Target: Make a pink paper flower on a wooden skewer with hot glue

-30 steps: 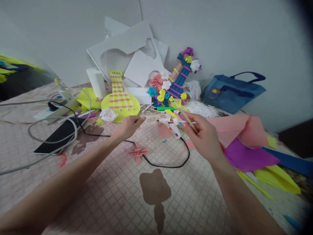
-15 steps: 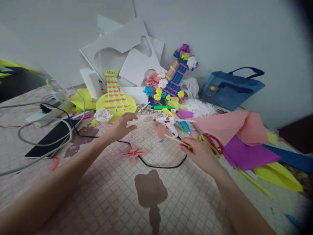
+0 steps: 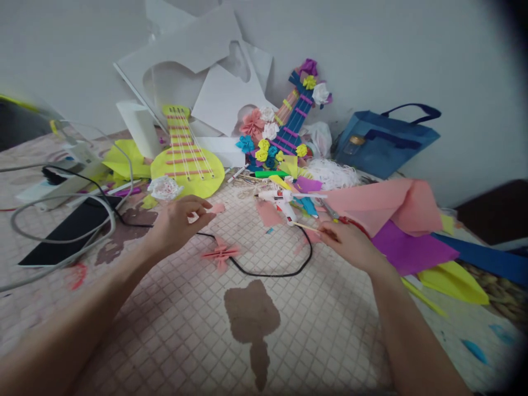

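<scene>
The right hand (image 3: pixel 344 242) grasps a thin stick (image 3: pixel 304 226) between thumb and fingers, over the right half of the table (image 3: pixel 322 324); the stick's free end points left, near the handle of the glue gun (image 3: pixel 278 196). The left hand (image 3: pixel 177 223) is raised over the left half, fingers bent toward the thumb. A pink scrap (image 3: pixel 217 208) shows at its fingertips; whether it is gripped cannot be told.

Between the hands, a pink bow (image 3: pixel 220 252) lies over the cord (image 3: pixel 270 275). Surface: pale, diamond-gridded, stained; a brown patch (image 3: pixel 251 311) sits toward the near edge.

Far edge, from the left: yellow guitar (image 3: pixel 202 157), flower-trimmed blue guitar (image 3: pixel 295 124), blue bag (image 3: pixel 381 148) by the far right corner. White boards (image 3: pixel 185 41) lean on the grey wall (image 3: pixel 363 49). Left edge: power strip (image 3: pixel 61 184), black panel (image 3: pixel 68 231). Right edge: pink paper (image 3: pixel 383 203), purple paper (image 3: pixel 408 250).
</scene>
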The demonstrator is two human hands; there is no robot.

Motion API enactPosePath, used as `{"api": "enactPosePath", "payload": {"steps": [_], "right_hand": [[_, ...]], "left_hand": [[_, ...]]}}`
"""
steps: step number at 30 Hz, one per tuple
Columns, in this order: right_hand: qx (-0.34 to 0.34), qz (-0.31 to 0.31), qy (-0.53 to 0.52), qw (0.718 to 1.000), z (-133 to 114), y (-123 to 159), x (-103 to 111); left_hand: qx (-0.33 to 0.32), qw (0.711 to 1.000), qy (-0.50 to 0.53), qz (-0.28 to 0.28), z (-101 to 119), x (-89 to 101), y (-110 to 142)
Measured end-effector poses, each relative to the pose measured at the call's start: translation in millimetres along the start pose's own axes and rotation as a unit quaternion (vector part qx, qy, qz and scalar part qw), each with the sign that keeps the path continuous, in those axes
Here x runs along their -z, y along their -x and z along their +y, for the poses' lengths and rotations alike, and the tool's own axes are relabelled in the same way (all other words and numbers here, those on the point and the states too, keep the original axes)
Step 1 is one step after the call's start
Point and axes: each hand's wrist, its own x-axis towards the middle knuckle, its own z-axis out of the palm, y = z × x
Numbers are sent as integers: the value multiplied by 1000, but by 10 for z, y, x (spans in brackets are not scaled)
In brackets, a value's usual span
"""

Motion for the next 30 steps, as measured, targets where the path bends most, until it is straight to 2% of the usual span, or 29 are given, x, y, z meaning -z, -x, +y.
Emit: {"api": "enactPosePath", "payload": {"steps": [3, 9, 12, 15, 18, 24, 27, 30], "right_hand": [[28, 10, -31, 999, -94, -6, -32], [46, -12, -70, 996, -315, 5, -104], [80, -22, -95, 992, -389, 10, -142], [111, -51, -129, 984, -464, 27, -178], [136, -78, -141, 978, -561, 59, -197], [188, -103, -136, 967, -735, 121, -196], [205, -103, -141, 963, -775, 140, -196], [208, -106, -129, 964, -793, 152, -215]], "left_hand": [[-4, 1000, 10, 7, -35, 15, -1], [52, 998, 6, -31, -2, 47, -5], [35, 999, -24, -6, 22, 27, 12], [27, 998, -50, -11, 34, 22, 30], [24, 997, -47, -62, 44, 57, 34], [13, 967, -12, -254, 45, 169, 42], [0, 954, -25, -298, 49, 201, 63], [-17, 950, -46, -309, 75, 193, 85]]}}
